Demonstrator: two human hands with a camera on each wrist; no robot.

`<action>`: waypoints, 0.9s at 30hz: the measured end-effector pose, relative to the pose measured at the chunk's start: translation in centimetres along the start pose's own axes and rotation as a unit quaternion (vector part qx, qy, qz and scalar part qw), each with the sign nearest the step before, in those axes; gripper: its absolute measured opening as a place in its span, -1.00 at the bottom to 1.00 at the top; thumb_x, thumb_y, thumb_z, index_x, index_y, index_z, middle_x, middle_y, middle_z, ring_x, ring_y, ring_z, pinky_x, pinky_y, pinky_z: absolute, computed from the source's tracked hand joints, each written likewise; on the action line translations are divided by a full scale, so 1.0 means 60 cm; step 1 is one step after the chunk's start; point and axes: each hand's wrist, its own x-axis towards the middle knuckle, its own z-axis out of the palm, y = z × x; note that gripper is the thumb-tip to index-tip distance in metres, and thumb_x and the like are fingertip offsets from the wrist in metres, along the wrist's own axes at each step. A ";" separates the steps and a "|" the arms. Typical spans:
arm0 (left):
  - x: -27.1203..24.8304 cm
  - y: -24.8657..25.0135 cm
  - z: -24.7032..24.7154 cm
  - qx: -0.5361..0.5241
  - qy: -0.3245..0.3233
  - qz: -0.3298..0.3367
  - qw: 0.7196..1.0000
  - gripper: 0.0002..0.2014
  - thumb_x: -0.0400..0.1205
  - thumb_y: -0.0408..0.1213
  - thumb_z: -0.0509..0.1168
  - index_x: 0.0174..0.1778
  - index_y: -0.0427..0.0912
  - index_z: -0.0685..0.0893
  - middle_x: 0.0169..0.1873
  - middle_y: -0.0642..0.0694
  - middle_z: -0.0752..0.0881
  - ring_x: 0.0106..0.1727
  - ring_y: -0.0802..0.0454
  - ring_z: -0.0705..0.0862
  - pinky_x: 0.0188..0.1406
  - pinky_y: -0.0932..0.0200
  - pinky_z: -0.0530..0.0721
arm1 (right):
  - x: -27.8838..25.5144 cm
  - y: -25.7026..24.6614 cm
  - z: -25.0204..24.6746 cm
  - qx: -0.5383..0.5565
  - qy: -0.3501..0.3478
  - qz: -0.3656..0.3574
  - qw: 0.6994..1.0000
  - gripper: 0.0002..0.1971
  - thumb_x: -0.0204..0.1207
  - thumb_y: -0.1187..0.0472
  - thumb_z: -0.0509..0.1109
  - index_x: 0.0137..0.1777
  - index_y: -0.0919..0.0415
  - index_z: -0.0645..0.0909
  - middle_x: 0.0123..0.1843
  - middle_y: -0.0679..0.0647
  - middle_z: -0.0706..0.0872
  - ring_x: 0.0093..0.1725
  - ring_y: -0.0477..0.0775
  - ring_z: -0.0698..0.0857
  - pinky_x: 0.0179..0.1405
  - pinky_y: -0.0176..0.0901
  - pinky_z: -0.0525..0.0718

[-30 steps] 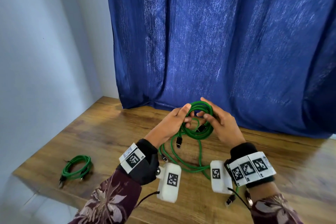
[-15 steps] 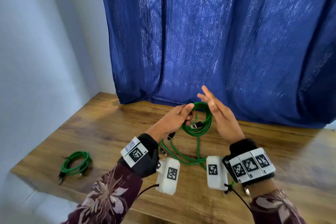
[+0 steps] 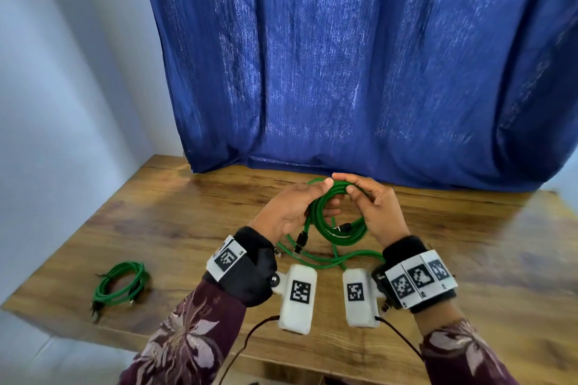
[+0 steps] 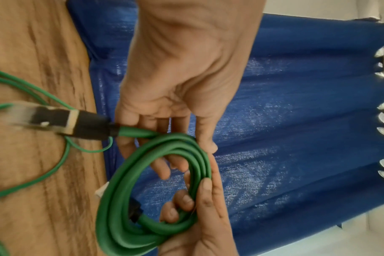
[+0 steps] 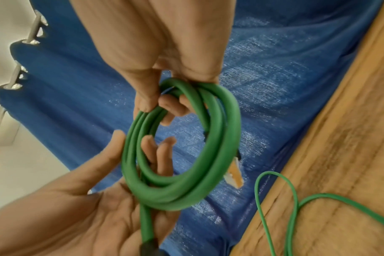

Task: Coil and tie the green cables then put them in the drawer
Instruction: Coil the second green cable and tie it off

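Observation:
I hold a green cable coil [image 3: 339, 230] above the wooden table [image 3: 187, 222], between both hands. My left hand [image 3: 294, 209] grips its left side, thumb outside and fingers through the loops [image 5: 182, 155]. My right hand [image 3: 372, 206] pinches the top right of the coil [image 4: 156, 199]. One black plug [image 3: 301, 241] dangles below my left hand and shows blurred in the left wrist view [image 4: 61, 121]. A second, coiled green cable [image 3: 120, 283] lies near the table's front left corner. No drawer is in view.
A loose thin green cable [image 3: 331, 259] sprawls on the table under my hands, also seen from the right wrist [image 5: 296, 204]. A blue curtain [image 3: 359, 72] hangs along the table's back edge. A pale wall [image 3: 62, 103] stands at the left.
Half a second ago my right hand was off the coil with fingers straight; now it grips the coil's top right. My left hand has kept hold of the coil throughout.

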 end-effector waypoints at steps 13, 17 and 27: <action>0.060 -0.032 -0.011 -0.012 0.025 -0.023 0.999 -0.86 0.62 -0.40 0.26 -0.01 -0.37 0.69 -0.47 -0.04 0.79 -0.41 0.17 0.77 -0.33 0.36 0.73 | -0.019 0.014 0.002 0.056 0.094 0.087 0.990 -0.74 0.56 0.40 0.32 0.15 0.12 0.69 -0.11 -0.22 0.78 -0.09 -0.34 0.67 -0.03 -0.47 0.54; 0.078 -0.045 0.003 -0.001 -0.017 -0.040 0.999 -0.81 0.66 -0.33 0.22 0.01 -0.35 0.69 -0.44 -0.01 0.80 -0.39 0.19 0.77 -0.31 0.37 0.73 | -0.020 0.035 -0.004 0.034 0.169 0.113 0.978 -0.71 0.53 0.44 0.34 0.00 0.02 0.74 -0.05 -0.07 0.81 -0.03 -0.18 0.72 0.09 -0.27 0.60; 0.121 -0.106 0.032 -0.049 -0.053 -0.150 0.986 -0.85 0.67 -0.41 0.18 0.04 -0.24 0.65 -0.48 -0.01 0.79 -0.43 0.19 0.76 -0.30 0.22 0.71 | -0.061 0.086 -0.052 0.041 0.184 0.203 0.961 -0.78 0.53 0.38 0.36 0.10 0.13 0.70 -0.09 0.01 0.77 -0.11 -0.17 0.67 -0.02 -0.41 0.60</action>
